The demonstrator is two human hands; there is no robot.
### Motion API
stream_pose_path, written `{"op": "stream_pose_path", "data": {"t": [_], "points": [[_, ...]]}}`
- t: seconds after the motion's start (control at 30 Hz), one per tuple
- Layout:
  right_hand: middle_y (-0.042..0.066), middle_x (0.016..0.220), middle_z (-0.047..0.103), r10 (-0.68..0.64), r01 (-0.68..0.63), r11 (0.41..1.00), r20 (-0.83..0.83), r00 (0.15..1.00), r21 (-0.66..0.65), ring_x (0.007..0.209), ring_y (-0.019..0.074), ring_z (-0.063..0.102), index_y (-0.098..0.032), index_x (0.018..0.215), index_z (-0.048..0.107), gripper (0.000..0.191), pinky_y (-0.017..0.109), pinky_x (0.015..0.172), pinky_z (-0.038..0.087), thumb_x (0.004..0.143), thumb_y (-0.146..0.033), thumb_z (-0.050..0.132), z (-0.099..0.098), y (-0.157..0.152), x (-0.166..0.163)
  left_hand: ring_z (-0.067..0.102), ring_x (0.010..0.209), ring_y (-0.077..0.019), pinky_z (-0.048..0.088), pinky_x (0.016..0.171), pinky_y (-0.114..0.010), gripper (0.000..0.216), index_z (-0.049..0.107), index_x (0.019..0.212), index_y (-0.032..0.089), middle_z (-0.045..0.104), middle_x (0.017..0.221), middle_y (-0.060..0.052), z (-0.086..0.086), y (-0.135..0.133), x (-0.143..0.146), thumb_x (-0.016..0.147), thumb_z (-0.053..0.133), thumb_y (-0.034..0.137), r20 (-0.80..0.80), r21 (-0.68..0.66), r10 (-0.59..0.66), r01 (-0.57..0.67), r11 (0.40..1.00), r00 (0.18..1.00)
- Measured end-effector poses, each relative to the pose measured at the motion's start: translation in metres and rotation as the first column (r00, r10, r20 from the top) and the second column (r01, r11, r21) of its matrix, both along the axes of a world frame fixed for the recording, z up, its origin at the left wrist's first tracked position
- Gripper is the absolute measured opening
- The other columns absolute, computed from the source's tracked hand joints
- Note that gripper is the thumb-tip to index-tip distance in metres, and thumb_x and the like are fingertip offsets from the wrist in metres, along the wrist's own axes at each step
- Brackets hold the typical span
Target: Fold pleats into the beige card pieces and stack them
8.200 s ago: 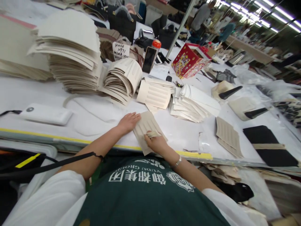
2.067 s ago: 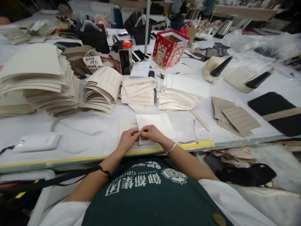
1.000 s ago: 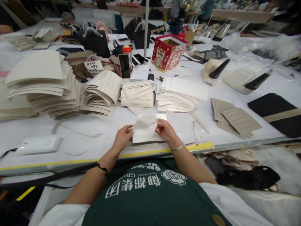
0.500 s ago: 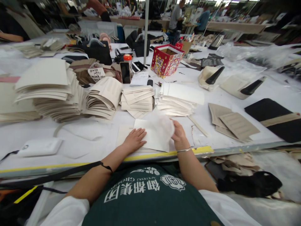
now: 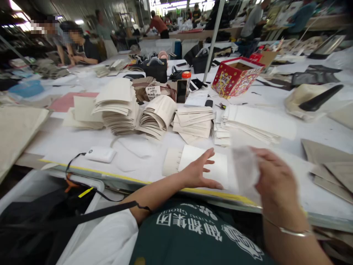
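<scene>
My left hand (image 5: 199, 172) lies flat, fingers spread, on a white rectangular sheet (image 5: 217, 166) that rests on a cream ribbed panel (image 5: 171, 166) near the table's front edge. My right hand (image 5: 275, 180) is lifted to the right, blurred, pinching a thin translucent backing film (image 5: 244, 170) that hangs from its fingers. Just beyond lie a stack of white sheets (image 5: 255, 123) and a pile of cream ribbed panels (image 5: 193, 121).
Tall piles of cream panels (image 5: 117, 106) stand at the left, with a white power bank (image 5: 100, 154) and its cable. A red patterned box (image 5: 234, 75), a phone (image 5: 182, 90) and taupe panels (image 5: 328, 162) are on the table. Other people work at the far benches.
My right hand has pulled the thin film off the white sheet and carried it right and up. My left hand stays pressed on the sheet. My view swung left.
</scene>
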State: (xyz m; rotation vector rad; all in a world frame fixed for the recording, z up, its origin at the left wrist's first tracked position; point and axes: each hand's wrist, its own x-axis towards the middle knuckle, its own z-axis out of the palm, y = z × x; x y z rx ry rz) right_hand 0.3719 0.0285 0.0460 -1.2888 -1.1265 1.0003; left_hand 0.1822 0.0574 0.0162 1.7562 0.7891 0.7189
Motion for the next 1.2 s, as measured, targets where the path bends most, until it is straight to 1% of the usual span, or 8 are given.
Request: {"op": "stream_pose_path", "data": {"t": [0.2,0.33,0.5,0.63,0.77,0.9,1.07,1.2], "points": [[0.004,0.118,0.057,0.488,-0.495,0.862,0.085,0.869,0.111,0.110,0.0189,0.052,-0.026,0.109,0.055,0.032,0.037,0.097,0.041,0.080,-0.039,0.055,0.014,0.013,-0.069,0.063,0.071,-0.0198,0.051,0.069,-0.032,0.039,0.064,0.090,0.009,0.068,0.077,-0.007,0.014,-0.003,-0.060,0.069,0.062,0.042,0.039,-0.222,0.530,-0.510,0.831,0.847],[0.006,0.118,0.055,0.237,-0.299,0.947,0.374,0.897,0.119,0.108,0.0193,0.053,-0.024,0.115,0.051,0.036,0.038,0.096,0.042,0.082,-0.040,0.052,-0.007,0.019,-0.030,0.061,0.090,-0.0227,0.049,0.082,-0.036,0.041,0.061,0.099,0.011,0.067,0.094,-0.009,0.011,0.019,-0.162,0.069,0.062,0.040,-0.059,0.105,0.917,-0.911,0.399,0.395],[0.012,0.116,0.054,0.065,-0.112,0.994,0.739,0.671,0.014,0.105,0.0258,0.053,-0.020,0.115,0.049,0.040,0.043,0.087,0.046,0.080,-0.039,0.050,-0.058,-0.006,0.027,0.048,0.112,-0.0385,0.037,0.093,-0.057,0.076,0.043,0.125,0.011,0.054,0.121,-0.017,-0.008,0.041,-0.252,0.059,0.073,0.035,-0.342,0.576,0.924,-0.739,0.349,0.169],[0.016,0.116,0.052,0.044,-0.068,0.998,0.859,0.510,-0.011,0.111,0.0283,0.048,-0.016,0.121,0.044,0.054,0.046,0.093,0.040,0.075,-0.041,0.057,-0.092,-0.026,0.031,0.023,0.131,-0.0355,0.020,0.106,-0.055,0.082,0.026,0.137,0.016,0.028,0.144,-0.013,-0.012,0.027,-0.228,0.070,0.066,0.041,-0.088,0.879,0.935,-0.416,0.235,0.343],[0.014,0.117,0.054,0.137,-0.161,0.983,0.935,0.328,-0.087,0.110,0.0278,0.048,-0.017,0.117,0.049,0.048,0.043,0.090,0.041,0.074,-0.036,0.059,-0.102,-0.029,0.016,0.036,0.126,-0.0256,0.028,0.105,-0.043,0.058,0.039,0.130,0.018,0.044,0.134,-0.012,-0.024,0.016,-0.142,0.079,0.055,0.041,-0.324,0.835,0.602,-0.079,0.545,0.729],[0.010,0.092,0.064,0.155,-0.214,0.971,0.966,0.207,-0.110,0.087,0.0230,0.057,-0.017,0.094,0.061,0.018,0.036,0.079,0.044,0.081,-0.023,0.051,-0.091,-0.020,0.010,0.032,0.128,-0.0291,0.018,0.107,-0.048,0.077,0.035,0.133,0.014,0.039,0.137,-0.016,-0.047,0.013,-0.072,0.070,0.061,0.052,-0.607,0.579,0.207,0.249,0.776,0.767],[0.009,0.092,0.064,-0.090,-0.244,0.937,0.846,0.525,0.251,0.089,0.0216,0.057,-0.019,0.084,0.061,0.015,0.034,0.078,0.045,0.082,-0.027,0.049,-0.044,-0.009,0.006,0.040,0.123,-0.0258,0.017,0.107,-0.049,0.076,0.035,0.133,0.018,0.047,0.132,-0.014,-0.046,0.021,-0.049,0.068,0.067,0.039,-0.541,0.477,0.132,0.174,0.862,0.831],[0.004,0.084,0.065,-0.018,-0.143,0.965,0.602,0.798,0.218,0.077,0.0174,0.059,-0.020,0.083,0.060,0.021,0.027,0.068,0.047,0.080,-0.039,0.052,0.009,-0.003,0.000,0.055,0.104,-0.0209,0.033,0.100,-0.042,0.031,0.061,0.102,0.019,0.063,0.108,-0.008,-0.021,0.028,-0.052,0.075,0.060,0.033,-0.145,0.361,0.201,-0.137,0.922,0.969]]}}
